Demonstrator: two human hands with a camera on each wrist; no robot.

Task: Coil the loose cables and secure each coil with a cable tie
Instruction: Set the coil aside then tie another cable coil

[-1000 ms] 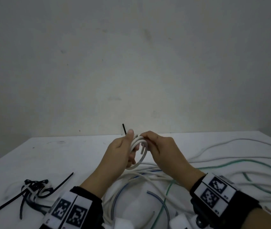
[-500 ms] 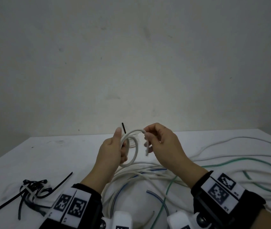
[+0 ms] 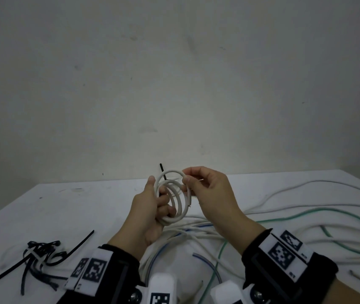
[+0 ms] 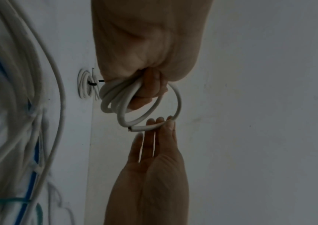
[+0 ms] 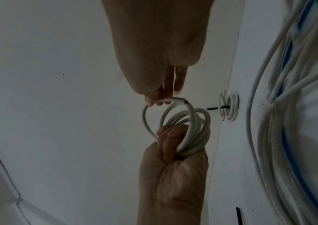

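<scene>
My left hand (image 3: 150,211) grips a small white cable coil (image 3: 180,212) of several loops, held upright above the table. In the left wrist view its fingers (image 4: 148,91) curl through the coil (image 4: 115,97). My right hand (image 3: 209,194) pinches the outermost loop near the cable's cut end (image 4: 144,128) at the coil's top. The right wrist view shows that pinch with the cut end (image 5: 173,99) over the coil (image 5: 198,132). Beyond the hands a finished small white coil (image 5: 229,108) lies on the table, bound with a black cable tie (image 4: 91,83).
A bunch of black cable ties (image 3: 40,255) lies at the front left of the white table (image 3: 76,216). Loose white cables (image 3: 284,194), a green cable (image 3: 319,210) and a blue cable (image 3: 207,262) sprawl over the middle and right. A plain wall stands close behind.
My right hand drew the cable's end out to the right, then brought it back round onto the coil as a further loop. Both hands have risen slightly.
</scene>
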